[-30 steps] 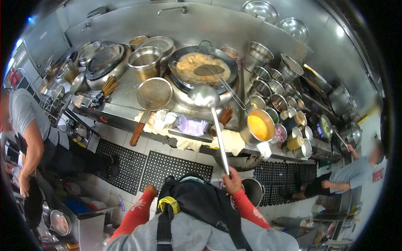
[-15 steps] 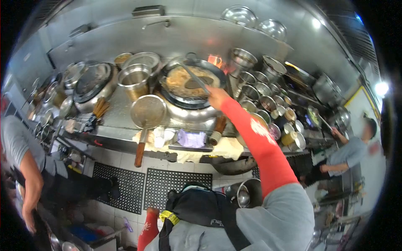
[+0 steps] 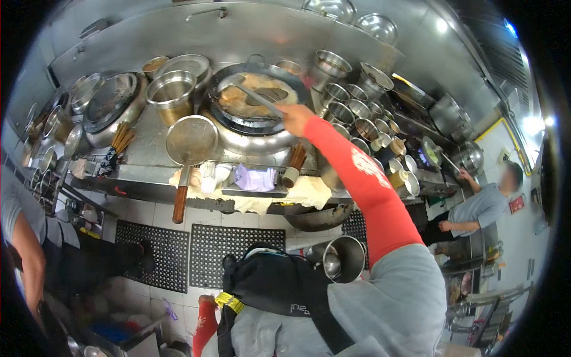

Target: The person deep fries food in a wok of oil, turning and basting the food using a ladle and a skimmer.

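Observation:
My right hand (image 3: 295, 119) is closed round the grey handle of a long-handled ladle (image 3: 256, 99) that reaches into the wok (image 3: 225, 74). The ladle's head lies at the wok's far left side, partly in the liquid. Orange-brown bubbling liquid (image 3: 250, 107) fills the wok, and a dark oval patch shows in it. Low at my side hangs my left hand (image 3: 206, 299), away from the stove; its fingers are too small and hidden to make out. A wire-mesh strainer (image 3: 191, 140) with a wooden handle rests left of the wok, its handle over the counter edge.
A tall steel pot (image 3: 171, 95) stands left of the wok. Several steel containers (image 3: 360, 110) crowd the right. Purple cloth (image 3: 254, 178) and a bamboo brush (image 3: 295, 160) lie along the front edge. One co-worker (image 3: 485, 205) is at right, another (image 3: 27, 238) at left.
The flame behind the wok no longer shows. My right hand and the ladle have shifted left and slightly up in view, as has the whole scene. The ladle's head sits farther left in the wok.

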`<control>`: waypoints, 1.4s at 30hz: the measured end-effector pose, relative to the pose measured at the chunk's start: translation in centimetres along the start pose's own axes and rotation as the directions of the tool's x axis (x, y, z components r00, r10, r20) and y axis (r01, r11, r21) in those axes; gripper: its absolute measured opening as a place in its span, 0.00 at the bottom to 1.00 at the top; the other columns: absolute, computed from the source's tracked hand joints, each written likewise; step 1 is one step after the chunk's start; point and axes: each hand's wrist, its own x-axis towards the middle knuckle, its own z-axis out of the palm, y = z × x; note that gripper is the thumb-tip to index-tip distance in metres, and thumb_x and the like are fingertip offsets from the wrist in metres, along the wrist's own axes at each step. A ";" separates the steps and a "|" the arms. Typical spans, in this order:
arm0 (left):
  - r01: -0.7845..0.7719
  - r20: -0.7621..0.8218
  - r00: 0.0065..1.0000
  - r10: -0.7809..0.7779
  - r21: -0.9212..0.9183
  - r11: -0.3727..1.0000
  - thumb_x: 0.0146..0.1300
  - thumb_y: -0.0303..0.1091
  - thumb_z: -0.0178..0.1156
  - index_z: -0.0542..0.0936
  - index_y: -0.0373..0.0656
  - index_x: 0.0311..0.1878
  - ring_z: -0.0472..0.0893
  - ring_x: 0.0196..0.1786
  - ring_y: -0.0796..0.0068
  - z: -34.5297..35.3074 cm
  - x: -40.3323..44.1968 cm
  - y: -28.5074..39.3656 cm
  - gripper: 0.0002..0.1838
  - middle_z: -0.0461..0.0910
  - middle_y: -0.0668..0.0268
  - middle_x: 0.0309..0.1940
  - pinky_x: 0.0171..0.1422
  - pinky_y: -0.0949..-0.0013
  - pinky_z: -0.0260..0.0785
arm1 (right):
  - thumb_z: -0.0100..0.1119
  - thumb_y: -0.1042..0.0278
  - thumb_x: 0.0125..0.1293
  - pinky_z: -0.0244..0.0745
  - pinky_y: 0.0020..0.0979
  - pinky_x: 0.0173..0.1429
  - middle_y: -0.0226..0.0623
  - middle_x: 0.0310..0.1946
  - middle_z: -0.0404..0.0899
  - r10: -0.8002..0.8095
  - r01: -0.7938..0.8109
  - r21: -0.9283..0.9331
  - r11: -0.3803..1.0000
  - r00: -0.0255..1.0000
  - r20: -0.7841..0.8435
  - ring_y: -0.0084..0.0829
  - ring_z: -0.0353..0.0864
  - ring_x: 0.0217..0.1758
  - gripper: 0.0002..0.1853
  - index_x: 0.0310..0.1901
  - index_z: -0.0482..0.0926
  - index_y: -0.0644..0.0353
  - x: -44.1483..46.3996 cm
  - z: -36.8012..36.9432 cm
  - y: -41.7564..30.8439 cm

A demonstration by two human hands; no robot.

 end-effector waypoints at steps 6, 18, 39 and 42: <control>0.095 -0.033 0.993 -0.110 -0.307 0.947 0.59 0.32 0.47 0.80 0.37 0.26 0.81 0.20 0.64 -0.3 0.2 3.3 0.14 0.81 0.53 0.26 0.22 0.64 0.76 | 0.53 0.73 0.50 0.66 0.33 0.60 0.58 0.50 0.73 0.071 -0.053 0.119 0.991 0.986 -0.152 0.48 0.74 0.56 0.29 0.58 0.69 0.65 -3.8 -1.9 2.5; -0.017 -0.142 0.990 -0.014 -0.221 0.975 0.62 0.32 0.47 0.76 0.29 0.39 0.81 0.20 0.65 -2.7 -5.1 4.1 0.14 0.80 0.53 0.20 0.24 0.66 0.75 | 0.52 0.75 0.54 0.72 0.33 0.22 0.40 0.27 0.78 0.411 -0.344 0.562 0.752 0.911 0.008 0.28 0.76 0.18 0.29 0.62 0.68 0.56 1.1 2.3 4.1; 0.006 -0.114 0.992 -0.051 -0.359 0.933 0.58 0.25 0.47 0.74 0.23 0.33 0.80 0.19 0.61 -3.0 -1.5 -0.3 0.12 0.79 0.50 0.21 0.18 0.64 0.73 | 0.53 0.80 0.58 0.64 0.27 0.14 0.34 0.20 0.71 0.378 -0.328 0.920 0.213 0.896 0.232 0.24 0.69 0.15 0.29 0.62 0.59 0.63 6.6 0.6 -2.0; -0.011 -0.121 0.992 -0.023 -0.276 0.961 0.58 0.26 0.47 0.75 0.23 0.33 0.80 0.19 0.61 -2.9 -2.0 0.0 0.12 0.79 0.50 0.21 0.19 0.63 0.73 | 0.53 0.79 0.59 0.62 0.26 0.13 0.33 0.20 0.72 0.391 -0.278 0.935 0.222 0.903 0.176 0.23 0.69 0.16 0.26 0.61 0.63 0.64 4.2 -1.1 -3.1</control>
